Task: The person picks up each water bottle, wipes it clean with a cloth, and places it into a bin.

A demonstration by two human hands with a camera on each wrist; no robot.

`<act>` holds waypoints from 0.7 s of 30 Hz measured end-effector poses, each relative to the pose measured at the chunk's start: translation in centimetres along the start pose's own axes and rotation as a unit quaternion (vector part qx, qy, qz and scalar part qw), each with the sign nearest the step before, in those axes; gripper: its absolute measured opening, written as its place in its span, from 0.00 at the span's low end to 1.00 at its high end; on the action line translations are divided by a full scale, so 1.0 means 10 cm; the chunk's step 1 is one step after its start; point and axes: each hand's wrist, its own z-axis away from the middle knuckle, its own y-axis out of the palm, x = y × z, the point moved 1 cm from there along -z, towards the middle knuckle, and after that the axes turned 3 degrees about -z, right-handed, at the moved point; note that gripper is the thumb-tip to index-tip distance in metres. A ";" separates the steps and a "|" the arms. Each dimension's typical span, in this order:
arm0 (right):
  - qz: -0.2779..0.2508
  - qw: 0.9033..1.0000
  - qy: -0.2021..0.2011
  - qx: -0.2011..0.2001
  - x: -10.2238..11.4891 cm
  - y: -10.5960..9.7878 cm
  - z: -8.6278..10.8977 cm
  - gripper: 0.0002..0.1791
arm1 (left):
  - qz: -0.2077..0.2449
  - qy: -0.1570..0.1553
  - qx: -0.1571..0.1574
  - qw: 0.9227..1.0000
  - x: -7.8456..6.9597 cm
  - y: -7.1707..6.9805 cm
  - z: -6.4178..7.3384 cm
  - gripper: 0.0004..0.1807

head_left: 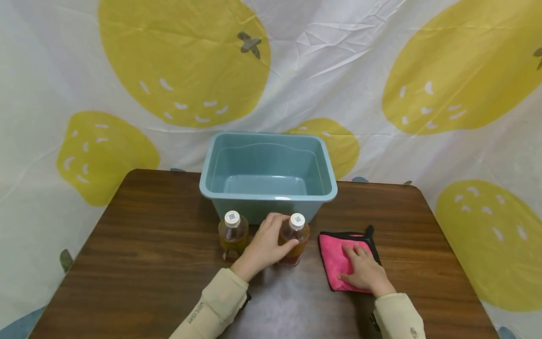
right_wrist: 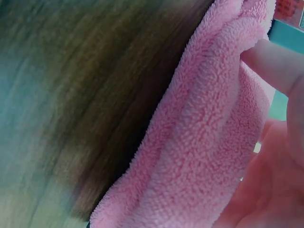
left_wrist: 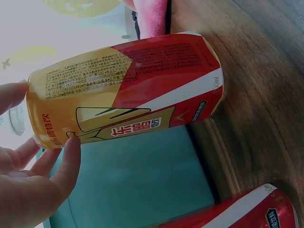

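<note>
My left hand (head_left: 263, 244) grips the upper part of a drink bottle (head_left: 298, 233) with a white cap, thumb on the near side and fingers behind. In the left wrist view the bottle's gold and red label (left_wrist: 128, 90) faces the camera, and its base is on the table. A second, similar bottle (head_left: 233, 235) stands upright just left of that hand. My right hand (head_left: 365, 272) rests on a folded pink cloth (head_left: 331, 254) with black edging, fingers spread. In the right wrist view the thumb (right_wrist: 273, 61) presses into the cloth's fluffy surface.
Behind the bottles a light blue plastic tub (head_left: 267, 195) stands at the back of the brown wooden table (head_left: 161, 263). A white curtain (head_left: 330, 56) with yellow fruit prints hangs behind and around the table.
</note>
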 end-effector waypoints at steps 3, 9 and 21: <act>0.007 1.000 -0.005 -0.002 0.02 0.00 0.00 0.45 | 0.002 -0.002 -0.001 1.000 0.01 0.01 0.00 0.27; 0.012 1.000 -0.005 -0.008 0.03 0.02 0.02 0.42 | 0.005 -0.006 0.000 1.000 0.03 0.02 -0.01 0.27; 0.026 0.996 -0.034 -0.084 0.07 0.10 0.11 0.31 | 0.011 -0.001 -0.009 1.000 0.03 0.02 -0.01 0.26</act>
